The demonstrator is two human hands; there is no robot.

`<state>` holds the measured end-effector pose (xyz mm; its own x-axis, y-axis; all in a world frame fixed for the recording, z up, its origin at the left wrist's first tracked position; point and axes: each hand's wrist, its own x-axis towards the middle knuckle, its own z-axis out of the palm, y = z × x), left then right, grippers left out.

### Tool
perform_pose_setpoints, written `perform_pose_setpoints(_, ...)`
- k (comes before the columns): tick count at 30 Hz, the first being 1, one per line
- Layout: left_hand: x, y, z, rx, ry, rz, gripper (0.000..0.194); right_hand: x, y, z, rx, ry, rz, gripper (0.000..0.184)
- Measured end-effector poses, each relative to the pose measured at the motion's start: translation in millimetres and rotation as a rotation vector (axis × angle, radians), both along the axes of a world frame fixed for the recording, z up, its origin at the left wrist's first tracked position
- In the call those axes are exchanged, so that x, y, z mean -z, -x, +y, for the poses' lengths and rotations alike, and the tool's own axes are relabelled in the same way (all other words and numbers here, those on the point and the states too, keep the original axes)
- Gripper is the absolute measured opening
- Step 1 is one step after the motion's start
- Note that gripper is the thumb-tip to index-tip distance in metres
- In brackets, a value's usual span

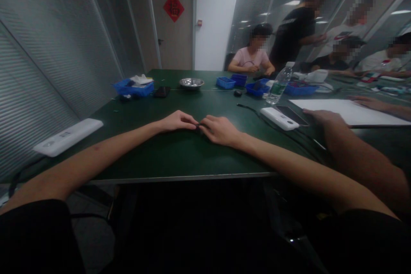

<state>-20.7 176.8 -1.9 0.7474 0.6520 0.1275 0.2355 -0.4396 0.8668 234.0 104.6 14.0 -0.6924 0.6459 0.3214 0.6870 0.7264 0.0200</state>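
My left hand (177, 121) and my right hand (221, 130) meet just above the green table (180, 158). Between their fingertips is a small dark piece (198, 126), too small and dim to name. The thumb and fingers of my left hand pinch it from the left. On the other side, the curled fingers of my right hand close on it, hiding part of it. Both forearms reach in over the table's front edge.
A white power bank (69, 136) lies left, another white power bank (279, 118) right, by a cable and a water bottle (280, 85). Behind are a metal bowl (192, 84), a phone (162, 91) and blue trays (133, 87). A co-worker's arm (356, 150) rests close on the right.
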Motion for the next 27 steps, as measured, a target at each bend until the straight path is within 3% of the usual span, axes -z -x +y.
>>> perform_pose_setpoints(7,-1.0,0.6,0.3,-0.005,0.005,0.003,0.044,-2.0,0.3,-3.3,0.003,0.014,0.017,0.036)
perform_pose_setpoints(18,0.2,0.3,2.6,0.019,0.045,-0.012,0.053,0.3,1.3,-0.2,0.146,0.023,-0.009,0.036)
perform_pose_setpoints(27,2.6,-1.0,3.5,0.001,0.107,-0.031,0.063,-0.5,0.9,1.1,0.178,0.055,-0.007,0.036)
